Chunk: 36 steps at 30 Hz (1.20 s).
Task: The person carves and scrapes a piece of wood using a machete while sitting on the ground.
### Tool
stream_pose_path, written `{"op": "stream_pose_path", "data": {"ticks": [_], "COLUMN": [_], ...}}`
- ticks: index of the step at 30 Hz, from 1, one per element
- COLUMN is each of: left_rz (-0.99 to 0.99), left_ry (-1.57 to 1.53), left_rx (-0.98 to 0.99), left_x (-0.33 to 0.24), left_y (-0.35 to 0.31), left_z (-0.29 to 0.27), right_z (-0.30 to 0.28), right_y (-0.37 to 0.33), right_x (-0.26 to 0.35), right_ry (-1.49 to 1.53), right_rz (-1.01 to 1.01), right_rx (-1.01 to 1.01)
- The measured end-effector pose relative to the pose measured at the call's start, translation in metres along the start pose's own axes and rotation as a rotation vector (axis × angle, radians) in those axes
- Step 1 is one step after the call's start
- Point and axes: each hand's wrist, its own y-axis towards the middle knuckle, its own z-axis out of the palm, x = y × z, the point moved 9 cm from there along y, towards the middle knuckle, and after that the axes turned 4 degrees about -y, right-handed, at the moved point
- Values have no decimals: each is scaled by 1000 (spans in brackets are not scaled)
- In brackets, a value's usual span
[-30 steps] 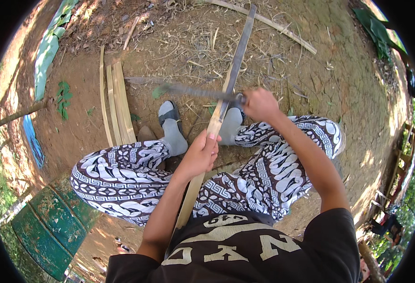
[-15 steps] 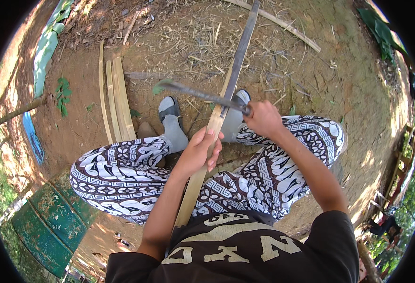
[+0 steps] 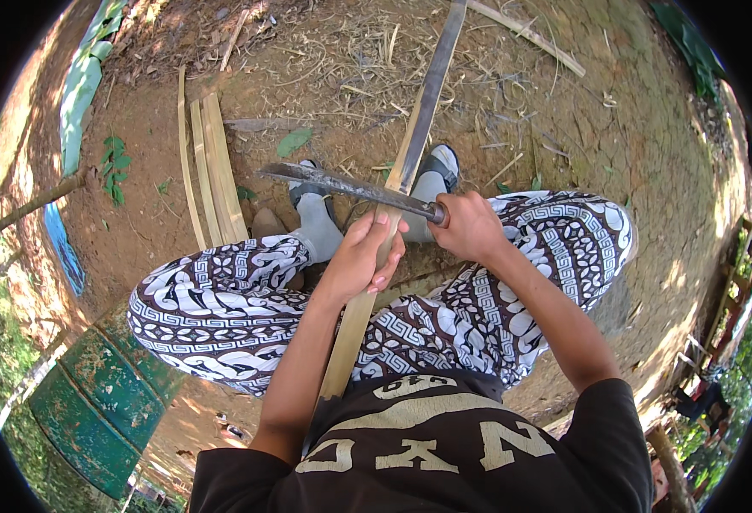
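Wrapped firmly about the bamboo strip, my left hand sits near the centre of the frame, its thumb laid along the pale upper face and its fingertips curling up at the right edge. Just right of centre, my right hand is clenched around the handle end of a machete, where a dark collar shows beside my knuckles. From there the blade slants up to the left, crossing over the strip just above my left hand; I cannot tell whether its edge bites into the bamboo. The strip itself runs from my black T-shirt at lower centre up to the top edge, slightly right of the middle, and its upper half carries a long dark band.

Below and around my hands spread my patterned trousers, with grey socks and dark sandals near mid-frame. At centre left, slender bamboo slats lie side by side on the brown soil. Thin shavings litter the upper middle, and another pale strip lies at upper right. A blue sheet rests at far left, above a scuffed green metal drum at lower left.
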Motion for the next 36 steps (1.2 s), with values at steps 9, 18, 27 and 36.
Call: {"op": "stream_pose_path", "data": {"ticks": [9, 18, 27, 36], "left_rz": [-26, -18, 8, -27], "left_ry": [11, 15, 74, 8], "left_rx": [-32, -48, -27, 34], "left_x": [5, 7, 9, 13], "left_y": [0, 1, 8, -1], "left_z": [-1, -1, -7, 11], "right_z": [7, 15, 19, -78], "right_y": [2, 10, 30, 70], "right_x": [-8, -17, -23, -172], "right_ry": [19, -43, -117, -19], "right_rz": [-13, -60, -227, 514], "right_rx": [-40, -137, -246, -551]}}
